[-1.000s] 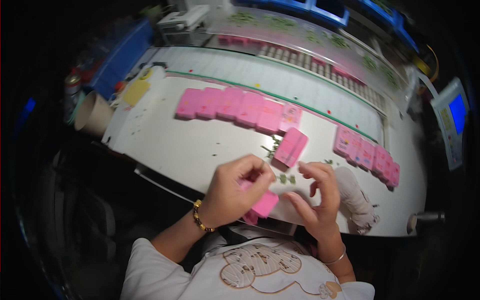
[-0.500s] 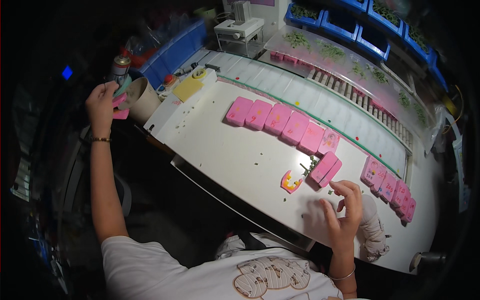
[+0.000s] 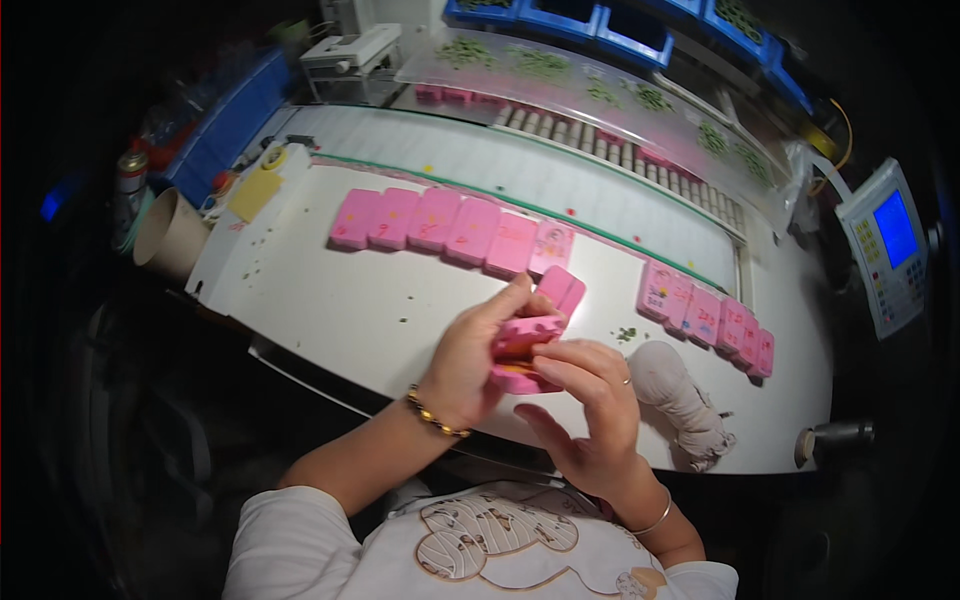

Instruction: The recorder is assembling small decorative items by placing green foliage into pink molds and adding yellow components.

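A white, flat-topped worktable (image 3: 350,310) is supporting a row of pink, rounded rectangular blocks (image 3: 434,216). The left hand (image 3: 465,362) is gripping a pink, two-part block (image 3: 518,345), parted over a yellow-orange interior; the right hand (image 3: 596,405) is holding its fingers half-spread, fingertips at the opening. For control, the left should be steadying both parts while the right is working lightly. The parted block is resting against the left palm, beside the right fingertips.
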